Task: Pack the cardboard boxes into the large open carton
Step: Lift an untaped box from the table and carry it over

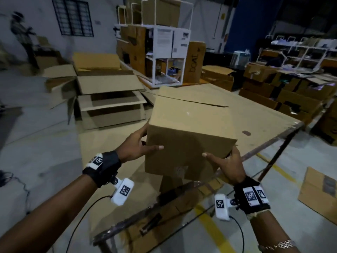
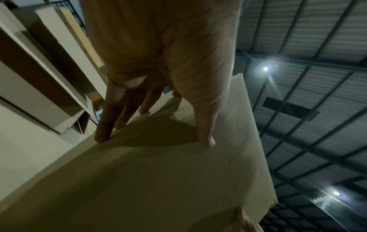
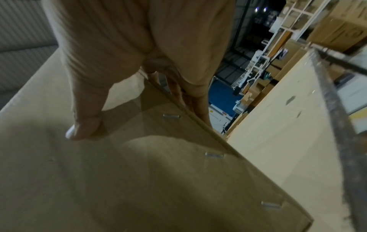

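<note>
Box position: the box (image 1: 189, 128) was held in the air between both hands, above the near edge of the table (image 1: 255, 114), touching nothing else.
Left hand: the left hand (image 1: 135, 145) clasped the box's lower left corner, thumb (image 2: 200, 119) flat on the near face, fingers (image 2: 103, 125) along the left side.
Right hand: the right hand (image 1: 228, 164) clasped the lower right corner, thumb (image 3: 83, 119) on the near face, fingers (image 3: 198, 106) round the right edge.
Grip relative to box: both hands sat low on the near face, so most of the box stood above and beyond them.
Orientation: the box was tipped, its top leaning away from the person; its long axis ran away from the person, up toward the far side of the table.
Look: plain brown cardboard, closed; the top flaps met at a seam (image 1: 197, 102) that gaped a little at the right. Metal staples (image 3: 214, 155) lined the right edge. A faint printed mark (image 1: 180, 170) showed low on the near face.
Table: covered with cardboard sheet.
</note>
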`<state>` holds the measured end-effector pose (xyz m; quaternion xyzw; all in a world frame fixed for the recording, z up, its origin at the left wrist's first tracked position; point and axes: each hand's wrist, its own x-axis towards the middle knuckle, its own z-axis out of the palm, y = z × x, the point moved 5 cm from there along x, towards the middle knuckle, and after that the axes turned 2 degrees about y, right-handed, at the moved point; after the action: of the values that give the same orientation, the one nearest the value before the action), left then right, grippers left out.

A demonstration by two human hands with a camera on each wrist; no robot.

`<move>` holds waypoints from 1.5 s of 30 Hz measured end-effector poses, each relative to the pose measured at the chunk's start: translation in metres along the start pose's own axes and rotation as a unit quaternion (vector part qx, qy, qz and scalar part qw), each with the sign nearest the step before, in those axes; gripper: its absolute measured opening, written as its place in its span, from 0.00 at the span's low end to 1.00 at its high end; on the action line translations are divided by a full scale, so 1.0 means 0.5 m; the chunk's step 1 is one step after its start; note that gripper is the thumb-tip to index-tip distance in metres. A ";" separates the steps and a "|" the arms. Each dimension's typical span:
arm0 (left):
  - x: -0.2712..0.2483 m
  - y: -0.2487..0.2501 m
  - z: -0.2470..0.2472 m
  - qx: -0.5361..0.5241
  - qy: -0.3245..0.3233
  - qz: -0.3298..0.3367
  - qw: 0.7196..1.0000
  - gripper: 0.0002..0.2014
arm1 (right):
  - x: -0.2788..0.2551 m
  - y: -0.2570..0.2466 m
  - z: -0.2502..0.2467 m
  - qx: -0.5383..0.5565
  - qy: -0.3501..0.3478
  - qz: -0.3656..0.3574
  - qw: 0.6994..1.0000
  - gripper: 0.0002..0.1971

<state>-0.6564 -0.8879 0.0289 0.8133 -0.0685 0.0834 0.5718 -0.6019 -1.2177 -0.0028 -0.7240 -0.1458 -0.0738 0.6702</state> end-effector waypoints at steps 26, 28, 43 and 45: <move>-0.062 -0.383 -0.693 -0.062 -0.015 -0.049 0.997 0.58 | 0.146 0.026 0.780 -0.033 -0.003 0.054 0.998 0.50; -0.043 -0.418 -0.686 -0.067 -0.028 -0.056 0.996 0.59 | 0.168 0.043 0.787 -0.042 0.003 0.073 0.996 0.46; 0.099 -0.558 -0.692 0.010 -0.174 0.040 0.984 0.59 | 0.233 0.168 0.771 -0.069 0.122 0.122 0.983 0.37; 0.127 -0.569 -0.702 0.017 -0.177 0.043 0.983 0.58 | 0.235 0.183 0.776 -0.072 0.136 0.115 0.981 0.39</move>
<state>-0.5556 -0.4626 -0.1023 0.8210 -0.2022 -0.0368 0.5326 -0.4967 -0.8250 -0.0896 -0.7658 0.0365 -0.1046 0.6335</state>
